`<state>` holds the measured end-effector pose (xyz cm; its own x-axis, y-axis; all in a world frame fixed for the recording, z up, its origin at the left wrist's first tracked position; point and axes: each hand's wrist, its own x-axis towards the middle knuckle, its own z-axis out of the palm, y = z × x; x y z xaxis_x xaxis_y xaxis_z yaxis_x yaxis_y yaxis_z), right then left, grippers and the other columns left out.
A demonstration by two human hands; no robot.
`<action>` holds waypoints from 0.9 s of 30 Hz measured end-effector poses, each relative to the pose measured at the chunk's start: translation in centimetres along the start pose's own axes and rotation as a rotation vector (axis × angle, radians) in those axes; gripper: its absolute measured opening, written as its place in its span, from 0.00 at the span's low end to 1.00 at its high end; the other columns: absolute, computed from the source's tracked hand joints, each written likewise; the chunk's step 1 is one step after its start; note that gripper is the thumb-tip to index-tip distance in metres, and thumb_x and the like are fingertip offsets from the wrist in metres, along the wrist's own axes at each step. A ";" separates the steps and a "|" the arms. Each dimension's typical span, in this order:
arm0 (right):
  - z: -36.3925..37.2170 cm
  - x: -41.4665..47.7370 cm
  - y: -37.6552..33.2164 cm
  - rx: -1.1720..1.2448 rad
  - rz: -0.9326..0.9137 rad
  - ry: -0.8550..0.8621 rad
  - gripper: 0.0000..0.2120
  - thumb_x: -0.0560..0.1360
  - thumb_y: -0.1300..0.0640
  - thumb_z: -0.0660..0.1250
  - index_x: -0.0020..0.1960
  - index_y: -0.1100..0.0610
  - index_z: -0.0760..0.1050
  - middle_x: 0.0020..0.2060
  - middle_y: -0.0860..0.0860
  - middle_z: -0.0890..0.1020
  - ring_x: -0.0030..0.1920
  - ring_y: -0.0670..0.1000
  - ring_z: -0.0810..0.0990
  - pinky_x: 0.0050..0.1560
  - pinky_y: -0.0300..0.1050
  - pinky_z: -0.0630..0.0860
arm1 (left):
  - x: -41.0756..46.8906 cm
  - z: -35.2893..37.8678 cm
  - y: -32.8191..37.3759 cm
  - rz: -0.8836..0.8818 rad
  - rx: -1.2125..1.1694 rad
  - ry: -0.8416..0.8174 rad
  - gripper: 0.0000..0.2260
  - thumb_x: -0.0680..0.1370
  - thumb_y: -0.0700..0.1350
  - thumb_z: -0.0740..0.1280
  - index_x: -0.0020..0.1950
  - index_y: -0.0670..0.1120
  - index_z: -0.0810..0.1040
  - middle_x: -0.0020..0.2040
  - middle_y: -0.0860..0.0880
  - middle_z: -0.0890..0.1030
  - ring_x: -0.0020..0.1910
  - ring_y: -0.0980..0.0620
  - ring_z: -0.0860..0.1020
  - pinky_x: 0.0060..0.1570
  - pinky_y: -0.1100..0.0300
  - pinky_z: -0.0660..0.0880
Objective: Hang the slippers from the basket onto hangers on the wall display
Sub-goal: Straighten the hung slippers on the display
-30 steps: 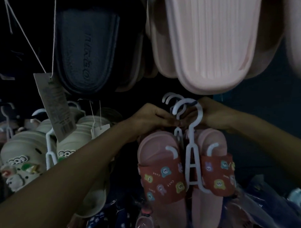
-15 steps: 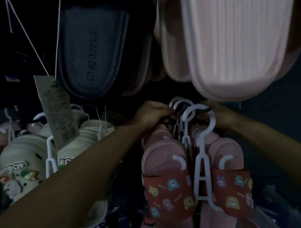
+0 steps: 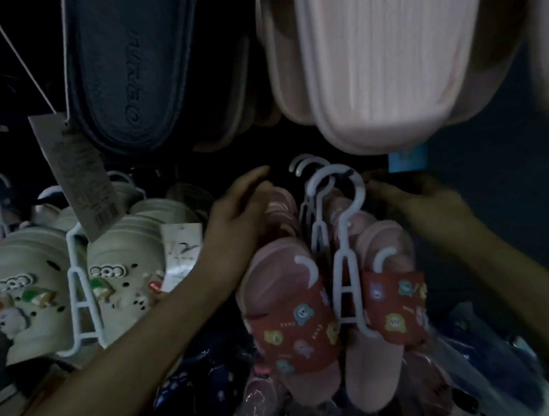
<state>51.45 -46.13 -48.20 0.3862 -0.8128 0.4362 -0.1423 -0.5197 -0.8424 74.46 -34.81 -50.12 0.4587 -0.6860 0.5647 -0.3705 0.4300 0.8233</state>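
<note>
A pair of pink slippers (image 3: pixel 289 303) with red cartoon-print straps hangs on a white plastic hanger (image 3: pixel 343 267), whose hook sits over a dark display peg (image 3: pixel 348 173). Behind it hang more pink slippers on white hangers (image 3: pixel 306 166). My left hand (image 3: pixel 239 215) lies against the left side of the hanging pairs, fingers loosely spread and curled around the slippers behind. My right hand (image 3: pixel 422 196) hovers just right of the hook, blurred, fingers apart and holding nothing.
Large pale pink slippers (image 3: pixel 386 64) and a dark blue slipper (image 3: pixel 128 69) hang overhead. A paper price tag (image 3: pixel 76 177) dangles at the left. White clogs with charms (image 3: pixel 30 294) hang on a hanger at the left. Plastic-wrapped footwear (image 3: pixel 459 372) lies below.
Both hands have let go of the hanger hook, which now rests on the peg. My left hand slid to the slippers' left side and my right hand drew back to the right.
</note>
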 end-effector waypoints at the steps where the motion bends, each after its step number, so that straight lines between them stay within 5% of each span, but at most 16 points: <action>1: -0.6 -1.7 0.0 0.044 -0.036 0.083 0.05 0.80 0.51 0.70 0.55 0.44 0.82 0.49 0.39 0.84 0.44 0.35 0.81 0.44 0.30 0.76 | -1.7 -0.5 0.2 -0.001 -0.081 0.035 0.13 0.85 0.50 0.67 0.70 0.56 0.81 0.64 0.57 0.84 0.65 0.61 0.80 0.67 0.60 0.74; 3: -0.8 -4.6 0.8 0.113 -0.046 0.218 0.07 0.81 0.54 0.68 0.56 0.45 0.82 0.50 0.38 0.84 0.45 0.31 0.81 0.43 0.26 0.74 | -4.8 -1.0 0.3 -0.041 -0.200 0.071 0.16 0.82 0.54 0.66 0.70 0.59 0.80 0.68 0.58 0.82 0.70 0.58 0.78 0.72 0.52 0.71; 6: 0.4 -8.4 3.0 0.253 0.144 0.169 0.16 0.78 0.44 0.69 0.65 0.44 0.78 0.55 0.40 0.83 0.50 0.37 0.83 0.49 0.39 0.79 | -9.6 -0.3 -0.3 -0.124 -0.226 0.137 0.21 0.78 0.62 0.67 0.71 0.63 0.78 0.68 0.59 0.82 0.69 0.57 0.79 0.70 0.46 0.73; 9: 1.9 -9.8 3.3 0.369 0.311 0.073 0.29 0.70 0.33 0.73 0.68 0.38 0.74 0.60 0.43 0.83 0.54 0.46 0.86 0.55 0.53 0.83 | -14.2 1.5 -0.3 -0.143 -0.204 0.163 0.28 0.72 0.66 0.71 0.72 0.65 0.75 0.66 0.66 0.81 0.63 0.65 0.80 0.60 0.57 0.81; 12: 2.7 -11.1 3.1 0.387 0.232 0.059 0.35 0.63 0.36 0.75 0.69 0.40 0.72 0.55 0.39 0.84 0.50 0.39 0.85 0.48 0.40 0.83 | -16.4 2.8 -1.0 -0.120 -0.154 0.149 0.40 0.67 0.61 0.78 0.78 0.63 0.68 0.70 0.65 0.78 0.67 0.64 0.78 0.58 0.63 0.81; 14: 3.2 -12.2 3.4 0.358 0.208 0.070 0.40 0.60 0.38 0.78 0.71 0.41 0.71 0.56 0.39 0.84 0.53 0.39 0.85 0.55 0.47 0.83 | -16.8 3.1 -1.4 -0.129 -0.128 0.138 0.44 0.68 0.57 0.83 0.79 0.65 0.64 0.72 0.66 0.76 0.68 0.64 0.78 0.58 0.65 0.80; 18: 3.6 -13.1 3.5 0.303 0.160 0.114 0.35 0.64 0.36 0.80 0.68 0.38 0.75 0.57 0.39 0.85 0.56 0.44 0.85 0.59 0.55 0.82 | -17.1 2.8 -2.7 -0.188 -0.046 0.141 0.50 0.63 0.69 0.81 0.80 0.68 0.60 0.75 0.55 0.73 0.71 0.52 0.77 0.66 0.45 0.79; 24: 3.6 -13.7 3.1 0.070 0.035 0.252 0.23 0.65 0.36 0.75 0.58 0.29 0.74 0.50 0.37 0.85 0.50 0.41 0.85 0.52 0.55 0.84 | -16.2 1.9 -3.1 -0.113 0.074 0.096 0.51 0.64 0.66 0.79 0.82 0.63 0.59 0.73 0.53 0.71 0.70 0.55 0.76 0.65 0.47 0.79; 27: 3.5 -13.6 3.3 -0.038 0.019 0.303 0.31 0.64 0.31 0.74 0.65 0.31 0.72 0.53 0.40 0.83 0.52 0.44 0.84 0.51 0.53 0.84 | -15.8 1.4 -3.5 -0.094 0.103 0.071 0.50 0.64 0.63 0.80 0.81 0.63 0.60 0.73 0.52 0.71 0.69 0.53 0.77 0.65 0.46 0.80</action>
<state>48.92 -35.83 -58.01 0.0943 -0.8611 0.4995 -0.1832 -0.5082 -0.8415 67.35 -26.24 -62.00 0.5500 -0.6758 0.4907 -0.4024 0.3003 0.8648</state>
